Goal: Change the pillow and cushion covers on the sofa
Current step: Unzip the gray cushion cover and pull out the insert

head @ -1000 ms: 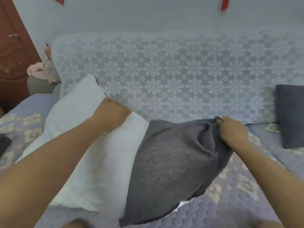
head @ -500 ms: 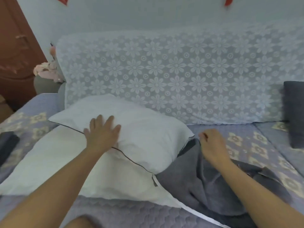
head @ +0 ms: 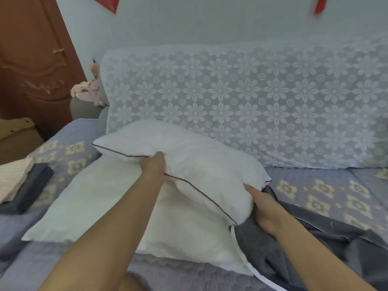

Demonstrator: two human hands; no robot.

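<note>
- Bare pillow [head: 201, 169], white with dark piping, centre frame, lies on a second white pillow [head: 100, 206] on the sofa [head: 315, 190].
- Left hand [head: 154, 166] pinches the piped near edge, fingers curled into the fabric; likely a hold for lifting or turning it.
- Right hand [head: 262, 208] grips the pillow's lower right corner, fingers tucked under and partly hidden, thumb side up; seems to steady that end.
- Grey cover [head: 304, 244], off and crumpled, lower right, just beside the right hand; judged to be the old cover, dropped out of the way.
- Folded fabrics [head: 23, 183], striped and dark, left edge on the seat; probably fresh covers kept in reach.
- Lace throw [head: 252, 97] covers the backrest, upper centre.
- Door [head: 31, 59] upper left.
- Judgement: stripping done for this pillow, new cover not yet on.
</note>
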